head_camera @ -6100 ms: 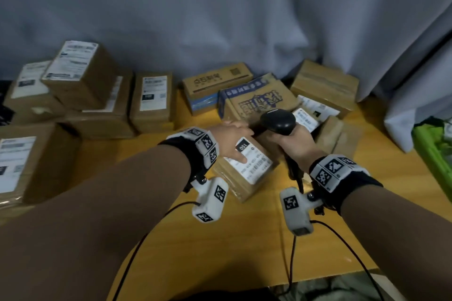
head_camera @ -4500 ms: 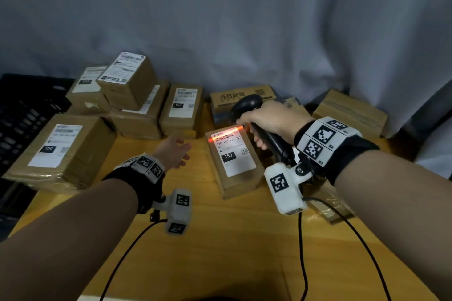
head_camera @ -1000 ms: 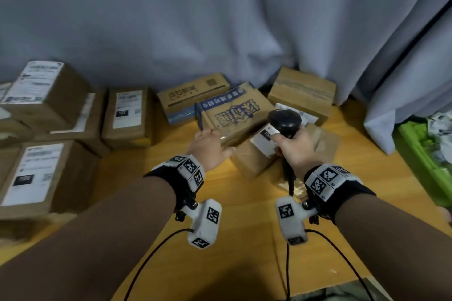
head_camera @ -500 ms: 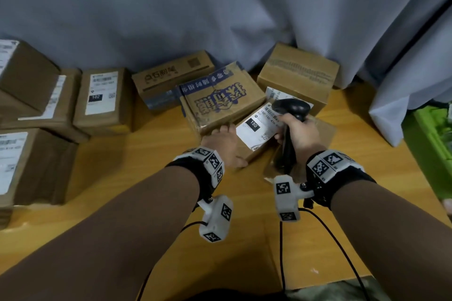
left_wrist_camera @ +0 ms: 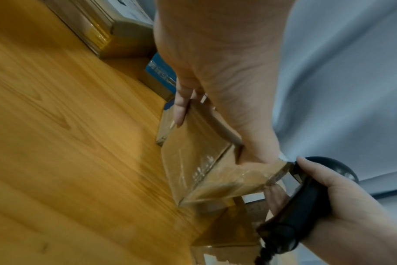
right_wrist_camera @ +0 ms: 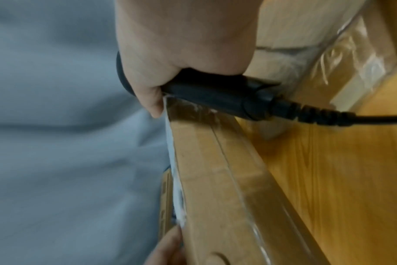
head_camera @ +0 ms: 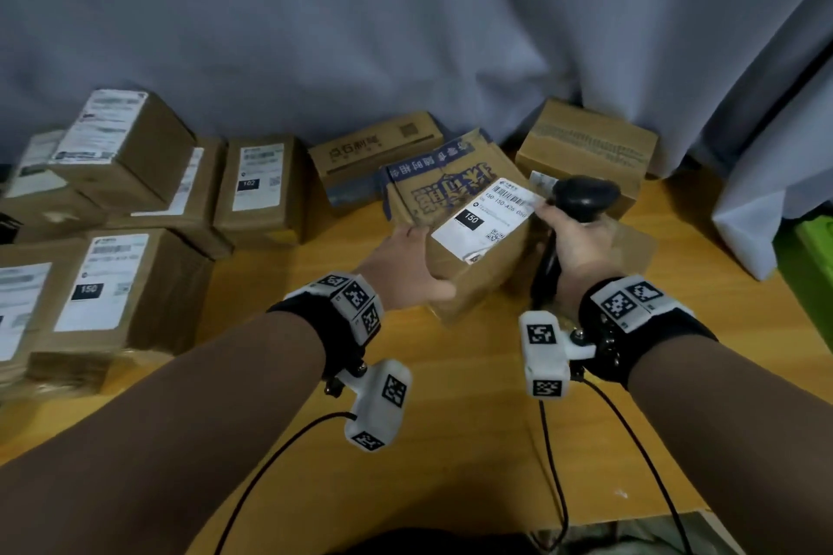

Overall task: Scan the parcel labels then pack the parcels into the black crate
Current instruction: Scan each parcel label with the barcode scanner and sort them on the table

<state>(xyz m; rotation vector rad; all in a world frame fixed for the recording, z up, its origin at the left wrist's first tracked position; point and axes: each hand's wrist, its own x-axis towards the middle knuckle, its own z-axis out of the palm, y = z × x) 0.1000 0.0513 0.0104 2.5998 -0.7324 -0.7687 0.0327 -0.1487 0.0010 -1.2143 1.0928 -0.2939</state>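
Note:
My left hand (head_camera: 405,261) grips a brown parcel (head_camera: 478,270) by its left end and holds it tilted above the wooden table (head_camera: 450,397). Its white label (head_camera: 484,219), marked 150, faces up. In the left wrist view the thumb of my left hand (left_wrist_camera: 227,107) lies on the parcel's (left_wrist_camera: 193,157) face. My right hand (head_camera: 574,239) grips the black scanner (head_camera: 583,196) by its handle, right beside the label's far corner. The right wrist view shows my right hand (right_wrist_camera: 170,62) curled round the scanner handle (right_wrist_camera: 215,93), its thumb tip touching the parcel's (right_wrist_camera: 215,179) edge.
Several labelled parcels (head_camera: 112,279) are stacked at the left, one marked 102 (head_camera: 263,187) behind them. Printed cartons (head_camera: 374,149) and a plain box (head_camera: 586,144) line the grey curtain (head_camera: 405,36). A green bin (head_camera: 811,252) stands at the right. Cables trail over the table's near part.

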